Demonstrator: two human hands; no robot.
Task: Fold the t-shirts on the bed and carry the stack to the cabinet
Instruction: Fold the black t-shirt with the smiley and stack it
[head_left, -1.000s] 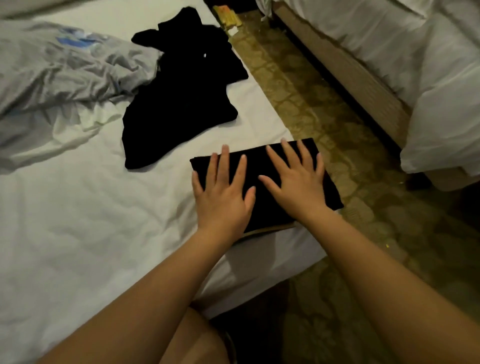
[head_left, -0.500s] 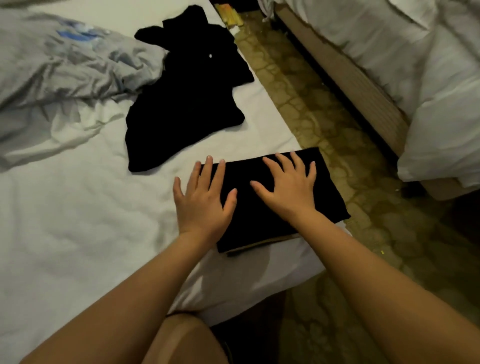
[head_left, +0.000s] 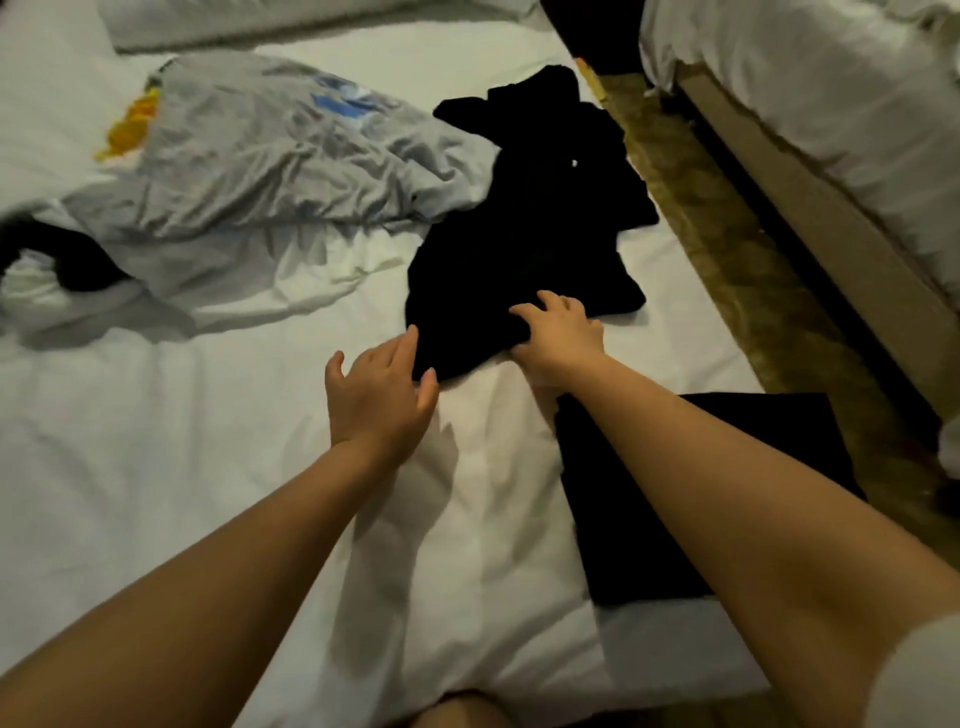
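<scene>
A crumpled grey t-shirt (head_left: 270, 156) with yellow and blue print lies far left on the white-sheeted bed (head_left: 208, 441). The left hand (head_left: 382, 395) hovers with fingers loosely spread, its tips at the hem of a rumpled black t-shirt (head_left: 530, 234). The right hand (head_left: 558, 332) grips that hem in curled fingers (fabric bunched). A folded black t-shirt (head_left: 618, 535) sits by the bed's right edge, under the right forearm.
</scene>
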